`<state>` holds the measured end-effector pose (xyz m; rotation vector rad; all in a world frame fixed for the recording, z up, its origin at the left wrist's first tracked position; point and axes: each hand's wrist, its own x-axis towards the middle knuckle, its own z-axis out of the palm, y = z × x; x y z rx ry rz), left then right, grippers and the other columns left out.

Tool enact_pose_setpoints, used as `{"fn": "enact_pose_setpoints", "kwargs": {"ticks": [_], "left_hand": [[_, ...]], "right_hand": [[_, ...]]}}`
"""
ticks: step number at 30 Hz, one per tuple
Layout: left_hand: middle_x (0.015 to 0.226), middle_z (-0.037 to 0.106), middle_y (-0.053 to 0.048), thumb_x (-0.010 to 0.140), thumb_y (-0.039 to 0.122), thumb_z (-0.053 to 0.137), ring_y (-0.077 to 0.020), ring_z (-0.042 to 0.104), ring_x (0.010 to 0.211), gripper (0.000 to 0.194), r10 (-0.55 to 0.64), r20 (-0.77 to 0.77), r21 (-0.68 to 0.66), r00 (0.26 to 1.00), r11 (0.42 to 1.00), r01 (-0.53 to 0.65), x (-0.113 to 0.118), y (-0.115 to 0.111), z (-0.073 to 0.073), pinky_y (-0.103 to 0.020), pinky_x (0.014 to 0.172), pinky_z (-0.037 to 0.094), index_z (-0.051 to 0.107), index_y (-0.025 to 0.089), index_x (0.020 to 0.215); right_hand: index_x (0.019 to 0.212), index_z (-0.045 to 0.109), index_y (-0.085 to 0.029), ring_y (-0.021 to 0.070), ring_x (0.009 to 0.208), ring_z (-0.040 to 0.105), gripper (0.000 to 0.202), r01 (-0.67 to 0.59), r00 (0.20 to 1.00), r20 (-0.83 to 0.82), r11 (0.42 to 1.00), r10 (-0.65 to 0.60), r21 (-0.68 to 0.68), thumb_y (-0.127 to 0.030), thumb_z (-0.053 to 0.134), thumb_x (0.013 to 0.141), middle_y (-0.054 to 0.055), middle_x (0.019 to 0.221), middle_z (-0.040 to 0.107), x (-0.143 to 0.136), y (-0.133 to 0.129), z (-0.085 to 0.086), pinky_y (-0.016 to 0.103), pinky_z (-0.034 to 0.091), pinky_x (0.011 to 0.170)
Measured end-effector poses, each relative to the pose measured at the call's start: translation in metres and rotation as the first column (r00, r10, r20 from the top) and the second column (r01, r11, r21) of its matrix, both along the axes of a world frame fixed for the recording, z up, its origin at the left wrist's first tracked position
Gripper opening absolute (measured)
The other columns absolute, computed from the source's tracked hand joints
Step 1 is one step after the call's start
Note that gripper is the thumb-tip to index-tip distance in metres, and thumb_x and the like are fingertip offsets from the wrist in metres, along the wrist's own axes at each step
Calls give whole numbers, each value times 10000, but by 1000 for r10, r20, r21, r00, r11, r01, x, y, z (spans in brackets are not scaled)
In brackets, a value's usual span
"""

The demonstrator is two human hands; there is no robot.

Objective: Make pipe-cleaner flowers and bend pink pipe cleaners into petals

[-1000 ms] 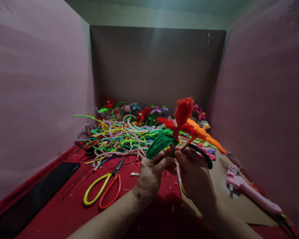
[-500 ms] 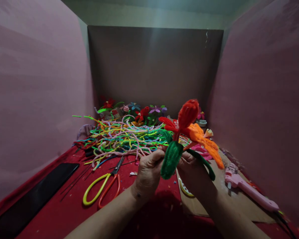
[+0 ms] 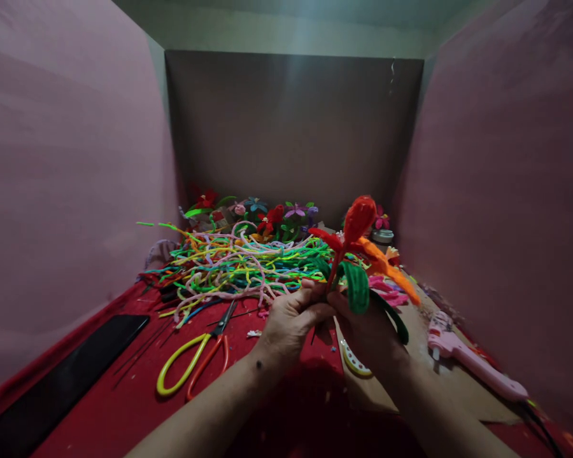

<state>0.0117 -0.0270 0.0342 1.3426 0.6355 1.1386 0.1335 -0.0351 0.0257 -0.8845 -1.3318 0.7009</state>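
Note:
Both hands meet around the stems of a pipe-cleaner flower bunch (image 3: 360, 219), held upright above the table. My left hand (image 3: 291, 321) is closed, its thumb and fingers pinching the stem base. My right hand (image 3: 370, 324) is closed around the same stems, with its fingers partly hidden by leaves. The bunch carries a red bud, a red bloom and an orange flower (image 3: 384, 264) leaning right. A curled green leaf (image 3: 356, 289) hangs over my right hand, and a darker leaf droops beyond it.
A tangled heap of coloured pipe cleaners (image 3: 239, 264) lies behind my hands, with finished flowers (image 3: 270, 219) at the back. Scissors (image 3: 191, 362) and a black phone (image 3: 71, 381) lie left. At right, a pink glue gun (image 3: 477, 362) rests on cardboard (image 3: 420, 375).
The bunch has turned and tipped slightly, so the front green leaf now sits further right and higher. My left thumb has come across to the stems beside my right hand.

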Motion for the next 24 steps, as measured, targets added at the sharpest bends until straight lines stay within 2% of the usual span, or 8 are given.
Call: {"fn": "enact_pose_setpoints", "kwargs": {"ticks": [2, 4, 6, 13, 18, 21, 23, 24], "left_hand": [[537, 590, -20, 727, 311, 611, -102, 541, 469, 208, -70, -55, 10, 996, 997, 71, -2, 1, 3, -227, 515, 448, 645, 111, 679], [546, 594, -29, 749, 329, 584, -100, 540, 483, 245, -112, -94, 31, 989, 993, 115, -4, 1, 5, -222, 522, 443, 639, 116, 643], [512, 572, -25, 753, 346, 575, -92, 517, 457, 290, -113, -96, 47, 989, 992, 118, -3, 1, 4, -209, 486, 422, 616, 124, 571], [501, 565, -8, 720, 356, 616, -97, 516, 439, 269, -33, 11, 14, 999, 999, 33, 2, 0, -4, -219, 471, 423, 605, 129, 577], [515, 585, -10, 741, 312, 604, -113, 533, 451, 196, -152, 11, -9, 988, 988, 152, 0, 5, -8, -233, 479, 422, 673, 134, 785], [534, 595, -28, 735, 284, 603, -121, 546, 463, 181, -169, 22, -44, 985, 985, 169, 0, 6, -10, -237, 477, 426, 664, 121, 682], [525, 596, -30, 737, 262, 593, -119, 547, 457, 189, -142, 14, -35, 990, 989, 143, 1, 5, -10, -241, 491, 434, 653, 120, 628], [517, 596, -26, 743, 253, 586, -116, 546, 452, 181, -127, 9, -26, 992, 992, 127, 2, 4, -9, -243, 501, 437, 658, 122, 641]], "right_hand": [[589, 592, -190, 110, 404, 462, 275, -183, 983, -48, 979, 179, -94, -385, 536, 775, -35, 422, 463, 1, 2, -2, 227, 378, 410], [631, 608, -178, 107, 399, 457, 296, -355, 932, -133, 920, 336, -164, -405, 507, 792, -39, 421, 449, 2, 4, -3, 227, 374, 419], [695, 633, -176, 106, 402, 453, 293, -416, 905, -174, 892, 388, -176, -409, 492, 803, -45, 414, 445, 2, 3, -3, 229, 376, 441], [823, 667, -175, 89, 454, 385, 233, -462, 874, -255, 871, 415, -166, -369, 546, 777, -21, 535, 508, -3, -4, 3, 206, 322, 419], [780, 670, -188, 78, 372, 335, 256, -502, 844, -302, 851, 442, -156, -426, 596, 720, -54, 450, 437, -4, -2, 4, 206, 314, 366], [755, 660, -192, 76, 349, 317, 274, -517, 839, -296, 839, 457, -168, -455, 596, 709, -66, 429, 411, -2, -2, 3, 208, 316, 349], [718, 649, -193, 81, 360, 334, 267, -480, 868, -240, 858, 434, -184, -449, 575, 730, -61, 436, 409, -1, -2, 1, 210, 323, 355], [688, 641, -191, 84, 364, 348, 271, -418, 904, -178, 892, 390, -171, -440, 554, 750, -55, 435, 409, -1, -1, -1, 210, 320, 358]]}}
